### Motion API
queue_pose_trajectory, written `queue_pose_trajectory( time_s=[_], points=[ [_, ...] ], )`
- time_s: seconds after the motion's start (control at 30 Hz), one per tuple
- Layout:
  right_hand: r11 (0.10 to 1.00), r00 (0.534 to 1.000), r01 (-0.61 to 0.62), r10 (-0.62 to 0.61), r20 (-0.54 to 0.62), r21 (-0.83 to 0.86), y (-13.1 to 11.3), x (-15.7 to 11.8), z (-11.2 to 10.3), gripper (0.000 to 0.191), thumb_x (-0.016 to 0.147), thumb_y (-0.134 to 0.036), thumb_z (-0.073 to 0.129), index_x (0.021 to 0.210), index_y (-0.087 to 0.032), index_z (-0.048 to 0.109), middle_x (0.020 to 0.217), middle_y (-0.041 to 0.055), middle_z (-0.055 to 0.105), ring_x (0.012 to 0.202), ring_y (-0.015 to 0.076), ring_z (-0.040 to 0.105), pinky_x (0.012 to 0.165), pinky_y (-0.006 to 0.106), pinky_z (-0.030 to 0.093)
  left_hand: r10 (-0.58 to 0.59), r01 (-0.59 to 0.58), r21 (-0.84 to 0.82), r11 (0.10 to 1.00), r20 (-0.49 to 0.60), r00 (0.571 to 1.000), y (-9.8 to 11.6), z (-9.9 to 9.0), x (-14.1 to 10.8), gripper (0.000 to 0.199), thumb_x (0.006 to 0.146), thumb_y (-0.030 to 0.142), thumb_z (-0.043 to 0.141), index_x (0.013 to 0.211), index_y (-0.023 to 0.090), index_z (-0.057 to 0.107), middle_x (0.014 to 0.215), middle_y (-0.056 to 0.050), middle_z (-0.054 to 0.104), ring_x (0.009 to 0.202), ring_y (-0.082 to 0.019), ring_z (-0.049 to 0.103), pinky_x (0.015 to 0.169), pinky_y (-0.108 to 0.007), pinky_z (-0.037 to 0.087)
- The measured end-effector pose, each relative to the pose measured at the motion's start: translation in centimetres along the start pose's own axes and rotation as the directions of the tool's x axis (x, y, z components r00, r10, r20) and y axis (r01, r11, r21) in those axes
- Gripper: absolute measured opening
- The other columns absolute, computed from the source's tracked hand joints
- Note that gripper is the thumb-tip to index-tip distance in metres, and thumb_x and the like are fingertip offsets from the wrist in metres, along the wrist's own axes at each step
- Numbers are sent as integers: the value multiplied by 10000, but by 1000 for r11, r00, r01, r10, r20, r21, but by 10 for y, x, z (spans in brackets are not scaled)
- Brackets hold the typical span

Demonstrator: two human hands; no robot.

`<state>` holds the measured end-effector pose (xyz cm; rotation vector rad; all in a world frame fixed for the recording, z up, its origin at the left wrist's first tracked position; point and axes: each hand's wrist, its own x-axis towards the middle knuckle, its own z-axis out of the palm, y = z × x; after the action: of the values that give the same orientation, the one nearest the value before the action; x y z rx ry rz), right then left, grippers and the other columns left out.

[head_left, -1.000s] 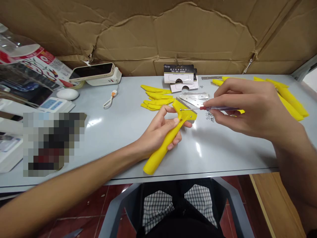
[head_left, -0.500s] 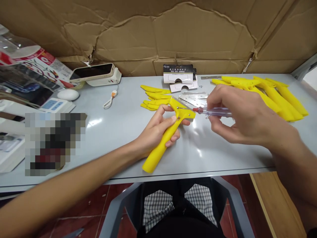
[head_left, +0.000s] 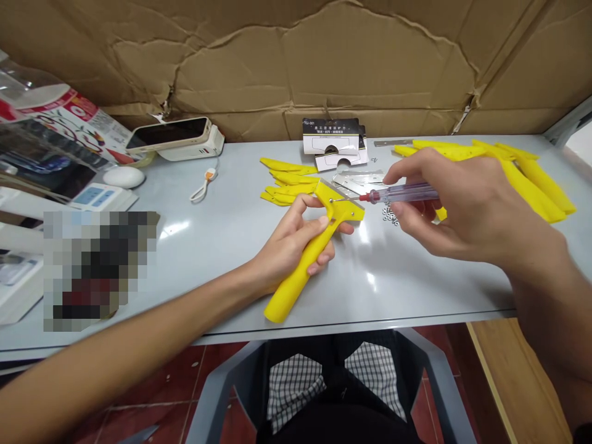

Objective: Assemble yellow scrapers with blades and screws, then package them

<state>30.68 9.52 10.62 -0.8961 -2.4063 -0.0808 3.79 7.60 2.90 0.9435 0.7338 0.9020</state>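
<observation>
My left hand (head_left: 300,243) is closed around the neck of a yellow scraper (head_left: 296,277), its handle slanting down toward the table's front edge. A metal blade (head_left: 340,190) shows along the scraper's head. In my right hand (head_left: 467,209) is a screwdriver (head_left: 402,193) with a clear purple handle and red collar. Its tip meets the screw (head_left: 331,200) on the left side of the scraper head; a second screw (head_left: 353,214) sits on the right side. The fingertips are on the handle, with the index finger lifted slightly off it.
Small nuts (head_left: 390,214) and loose blades (head_left: 356,182) lie behind the hands. Yellow scraper parts (head_left: 289,179) are at centre back, scraper handles (head_left: 531,185) at right. Black-and-white cards (head_left: 330,139) lean by the cardboard wall (head_left: 296,68). A phone (head_left: 169,134) and mouse (head_left: 124,177) are at left.
My right hand's fingers have shifted along the screwdriver handle and loosened, uncovering more of the nuts. The scraper stays in my left hand, and the tip stays at the left screw.
</observation>
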Motion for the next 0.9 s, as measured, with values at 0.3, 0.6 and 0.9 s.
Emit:
queue_pose_trajectory(
  time_s=[0.3,0.6,0.9],
  points=[
    [995,998,-22,16,-63,-95,7,0,4,196,1062,-437,648,1068,-244,682,663,-12,662,528,199,563,581,357,348,-7,7,7,1000,-22,1000,0,0,1,315,1074,314,679,1143,299,372,1103,-53,830,431,-59,568,369,-162,413],
    [999,998,-41,43,54,-36,6,1,-6,253,967,-283,639,1219,-264,647,730,-12,683,563,205,595,589,363,401,5,-5,20,1000,-15,1000,0,0,0,313,1077,324,672,1150,298,370,1104,-77,838,439,-67,574,370,-163,408],
    [997,999,-11,13,38,-77,7,1,-3,187,1037,-399,603,1083,-223,647,670,8,657,573,218,597,574,364,357,3,-3,-43,999,7,1000,0,0,0,312,1079,287,676,1165,297,377,1091,-64,838,439,-63,582,377,-160,418]
  ],
)
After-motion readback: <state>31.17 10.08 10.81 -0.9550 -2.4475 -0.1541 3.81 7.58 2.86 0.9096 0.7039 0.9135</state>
